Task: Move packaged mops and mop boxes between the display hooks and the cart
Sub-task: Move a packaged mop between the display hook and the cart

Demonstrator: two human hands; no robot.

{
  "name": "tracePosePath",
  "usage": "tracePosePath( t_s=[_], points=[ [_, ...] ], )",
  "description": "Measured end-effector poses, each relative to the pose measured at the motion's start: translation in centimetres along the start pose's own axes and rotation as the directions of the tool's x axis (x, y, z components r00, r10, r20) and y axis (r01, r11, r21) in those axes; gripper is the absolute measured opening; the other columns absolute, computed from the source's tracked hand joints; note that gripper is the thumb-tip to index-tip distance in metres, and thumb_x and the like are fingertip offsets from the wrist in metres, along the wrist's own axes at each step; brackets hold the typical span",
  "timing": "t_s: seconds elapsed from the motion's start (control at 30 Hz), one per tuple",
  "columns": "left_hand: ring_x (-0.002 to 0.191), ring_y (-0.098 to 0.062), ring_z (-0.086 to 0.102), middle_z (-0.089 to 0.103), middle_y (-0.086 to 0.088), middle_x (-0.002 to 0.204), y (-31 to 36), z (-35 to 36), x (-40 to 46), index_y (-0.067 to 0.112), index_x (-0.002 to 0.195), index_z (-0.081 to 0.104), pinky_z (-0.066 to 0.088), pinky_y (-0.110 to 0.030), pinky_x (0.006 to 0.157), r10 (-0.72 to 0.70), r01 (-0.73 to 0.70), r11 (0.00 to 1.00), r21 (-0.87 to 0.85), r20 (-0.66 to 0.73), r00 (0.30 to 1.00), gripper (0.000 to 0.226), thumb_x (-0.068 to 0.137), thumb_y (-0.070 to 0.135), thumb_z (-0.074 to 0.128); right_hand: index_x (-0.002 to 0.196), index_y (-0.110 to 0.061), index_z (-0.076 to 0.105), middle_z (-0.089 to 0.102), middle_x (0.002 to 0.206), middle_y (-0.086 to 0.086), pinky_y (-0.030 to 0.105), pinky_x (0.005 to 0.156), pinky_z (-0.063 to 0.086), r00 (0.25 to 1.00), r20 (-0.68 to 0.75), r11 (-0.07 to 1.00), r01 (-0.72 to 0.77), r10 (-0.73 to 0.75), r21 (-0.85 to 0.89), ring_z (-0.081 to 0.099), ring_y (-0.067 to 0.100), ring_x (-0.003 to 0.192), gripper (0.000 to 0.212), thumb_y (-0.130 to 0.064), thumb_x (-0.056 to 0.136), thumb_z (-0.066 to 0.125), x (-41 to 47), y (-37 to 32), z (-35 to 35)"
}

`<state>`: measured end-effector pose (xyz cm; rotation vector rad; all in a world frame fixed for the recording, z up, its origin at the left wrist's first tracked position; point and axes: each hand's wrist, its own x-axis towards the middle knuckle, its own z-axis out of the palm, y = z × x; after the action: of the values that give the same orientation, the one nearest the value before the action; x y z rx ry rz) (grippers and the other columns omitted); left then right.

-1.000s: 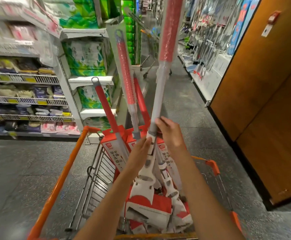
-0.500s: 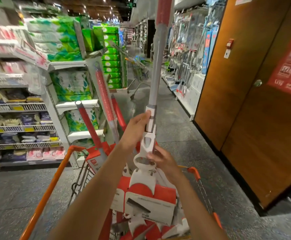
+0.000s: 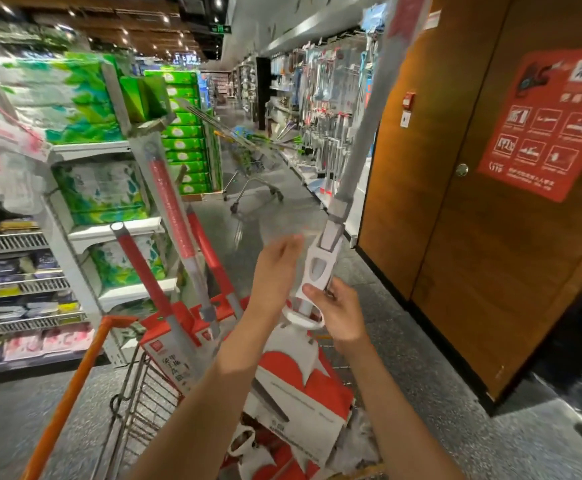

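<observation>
A packaged mop [image 3: 351,161] with a grey pole and white wringer rises from the cart, tilted to the right, its red and white box [image 3: 303,393] at its foot. My right hand [image 3: 338,313] grips the white wringer low down. My left hand [image 3: 275,268] is just left of the mop, fingers loose and blurred, holding nothing. Three more mops with red handles [image 3: 171,202] stand in the orange-framed wire cart [image 3: 74,389], in red boxes [image 3: 175,355].
Shelves of green tissue packs [image 3: 99,192] stand to the left of the cart. A wooden door [image 3: 490,209] with a red poster fills the right. Farther down the aisle are another cart [image 3: 251,161] and display hooks with hanging mops [image 3: 320,109].
The mop has been lifted higher and tilted to the right. My left hand has let go of its pole. My right hand keeps hold low on the wringer. The view has risen.
</observation>
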<state>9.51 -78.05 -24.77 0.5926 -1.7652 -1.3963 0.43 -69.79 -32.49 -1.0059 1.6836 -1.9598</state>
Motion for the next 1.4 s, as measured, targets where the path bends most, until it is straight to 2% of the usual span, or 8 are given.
tracePosePath(
  t_s=[0.43,0.63,0.8,0.83,0.9,0.97,1.03,1.4],
  points=[
    [0.075,-0.028,0.069,0.073,-0.021,0.089,-2.4,2.1,-5.2,0.0,0.089,0.071,0.057,-0.033,0.069,-0.516,0.574,0.78,-0.25,0.264,0.815,0.061,0.106,0.047,0.037,0.099,-0.03,0.069,0.077,0.093,-0.011,0.035,0.083,0.057,0.886,-0.459,0.975,0.033,0.074,0.22,0.072,0.013,0.091,0.013,-0.019,0.092,0.071,1.2,-3.0,-2.6],
    [0.136,-0.037,0.047,0.045,-0.024,0.151,-3.4,3.9,-5.8,-0.005,0.149,0.037,0.035,-0.045,0.113,-0.659,0.796,0.549,-0.254,0.454,0.599,0.092,0.097,0.071,0.03,0.128,-0.018,0.061,0.071,0.116,0.006,0.042,0.09,0.057,0.821,-0.53,0.891,0.06,0.212,0.449,0.07,0.025,0.104,0.033,-0.016,0.095,0.066,0.8,-4.6,-2.4],
    [0.151,-0.036,0.024,0.026,-0.02,0.162,-4.6,5.2,-5.2,-0.002,0.157,0.018,0.017,-0.04,0.125,-0.548,0.748,0.203,-0.632,0.559,0.622,0.081,0.104,0.058,0.031,0.118,-0.015,0.065,0.075,0.087,-0.002,0.042,0.086,0.058,0.775,-0.559,0.836,0.075,0.293,0.543,0.071,0.021,0.088,0.021,-0.019,0.097,0.064,0.0,-5.5,-2.4],
    [0.151,-0.037,0.023,0.029,-0.024,0.16,-4.9,5.6,-4.7,-0.008,0.154,0.023,0.012,-0.022,0.123,-0.558,0.754,-0.043,-0.655,0.642,0.526,0.064,0.111,0.039,0.027,0.112,-0.016,0.066,0.076,0.083,-0.003,0.043,0.083,0.059,0.766,-0.564,0.827,0.078,0.308,0.557,0.072,0.02,0.085,0.015,-0.019,0.097,0.064,-0.2,-5.6,-2.5],
    [0.15,-0.039,0.024,0.032,-0.033,0.155,-5.4,6.2,-5.1,-0.022,0.146,0.024,0.009,0.001,0.107,-0.591,0.71,0.06,-0.702,0.548,0.592,0.048,0.112,0.01,0.012,0.105,-0.018,0.066,0.077,0.079,-0.004,0.041,0.074,0.061,0.755,-0.567,0.812,0.081,0.328,0.578,0.074,0.019,0.079,0.009,-0.02,0.097,0.064,-0.9,-5.9,-2.8],
    [0.145,-0.034,0.038,0.045,-0.026,0.149,-5.0,6.9,-4.8,-0.012,0.144,0.041,0.025,-0.017,0.116,-0.506,0.605,-0.193,-0.772,0.607,0.613,0.053,0.112,0.027,0.028,0.104,-0.018,0.066,0.078,0.085,0.001,0.04,0.069,0.062,0.749,-0.569,0.811,0.072,0.34,0.58,0.075,0.019,0.076,0.008,-0.022,0.097,0.064,-1.8,-6.0,-3.0],
    [0.135,-0.027,0.05,0.056,-0.016,0.143,-4.0,7.0,-4.8,0.005,0.143,0.05,0.036,-0.035,0.114,-0.514,0.553,0.054,-0.832,0.451,0.729,0.057,0.105,0.046,0.043,0.104,-0.015,0.067,0.076,0.091,0.006,0.043,0.071,0.061,0.751,-0.568,0.818,0.065,0.337,0.572,0.075,0.02,0.077,0.011,-0.023,0.099,0.061,-2.7,-6.1,-3.3],
    [0.104,-0.024,0.068,0.074,-0.011,0.104,-3.2,10.0,-4.0,0.013,0.115,0.06,0.049,-0.041,0.105,-0.472,0.596,0.121,-0.794,0.482,0.738,0.021,0.098,0.024,0.063,0.125,-0.007,0.06,0.071,0.121,0.015,0.048,0.085,0.057,0.708,-0.584,0.763,0.098,0.397,0.638,0.072,0.028,0.102,0.031,-0.028,0.103,0.053,-6.6,-6.1,-6.1]
  ],
)
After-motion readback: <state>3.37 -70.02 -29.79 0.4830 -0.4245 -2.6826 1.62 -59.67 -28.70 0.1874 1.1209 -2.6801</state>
